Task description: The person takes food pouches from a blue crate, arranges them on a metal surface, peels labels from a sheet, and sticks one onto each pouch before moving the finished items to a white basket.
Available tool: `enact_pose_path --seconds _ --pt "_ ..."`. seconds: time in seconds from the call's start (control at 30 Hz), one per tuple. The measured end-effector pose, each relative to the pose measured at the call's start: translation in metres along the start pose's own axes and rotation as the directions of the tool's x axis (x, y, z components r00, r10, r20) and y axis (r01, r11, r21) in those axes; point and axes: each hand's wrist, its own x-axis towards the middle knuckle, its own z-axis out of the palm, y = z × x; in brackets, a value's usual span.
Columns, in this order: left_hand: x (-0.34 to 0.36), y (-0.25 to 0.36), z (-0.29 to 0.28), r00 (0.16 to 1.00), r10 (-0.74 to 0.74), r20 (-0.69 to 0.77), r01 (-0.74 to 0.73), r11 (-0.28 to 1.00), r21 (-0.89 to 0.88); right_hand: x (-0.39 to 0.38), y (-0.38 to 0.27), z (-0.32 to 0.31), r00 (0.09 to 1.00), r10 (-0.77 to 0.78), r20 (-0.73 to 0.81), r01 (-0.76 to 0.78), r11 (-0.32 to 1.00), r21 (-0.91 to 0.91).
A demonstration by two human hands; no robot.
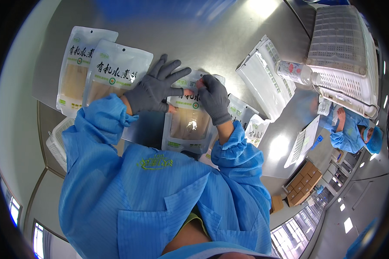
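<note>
My left hand [153, 90], in a grey glove with some bare fingertips, is spread over the upper left of a white printed pouch [188, 125] with a clear window and pale contents. My right hand [214, 99], gloved likewise, has its fingers curled in a pinch at the pouch's top edge, beside the left fingers. Two similar filled pouches [116, 64] lie overlapping to the left, one partly under my left wrist. More pouches [240, 108] lie partly hidden to the right of my right wrist.
A stack of white pouches [263, 73] and a plastic bottle [291, 71] lie right on the steel table [194, 39]. White baskets [333, 39] stand far right, another [56, 142] at lower left. A co-worker in blue [350, 134] works beyond; cardboard boxes [302, 183] sit further off.
</note>
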Motion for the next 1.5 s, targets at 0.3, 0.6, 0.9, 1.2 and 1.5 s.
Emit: enact_pose_path --seconds 0.3,0.6,0.9,1.2,1.5 --pt "0.002 0.0 -0.001 1.0 -0.01 0.009 0.01 1.0 0.007 0.001 -0.001 0.004 0.999 -0.038 -0.037 0.036 0.998 -0.051" --pt "0.004 0.0 0.003 0.998 0.014 -0.065 -0.011 0.999 0.046 0.004 0.002 0.006 0.997 -0.07 -0.041 0.061 0.982 -0.181" --pt "0.007 0.005 0.005 0.996 0.007 -0.094 0.002 0.995 0.099 0.006 -0.003 -0.006 0.998 0.034 -0.052 -0.047 0.964 -0.262" --pt "0.01 0.01 -0.003 0.997 -0.012 -0.073 0.019 0.995 0.096 0.012 0.017 -0.004 0.998 0.058 -0.038 -0.065 0.973 -0.221" --pt "-0.026 0.04 0.023 0.953 -0.115 -0.28 0.115 0.993 -0.017 0.009 -0.004 -0.002 0.99 0.089 -0.112 -0.112 0.969 -0.222"
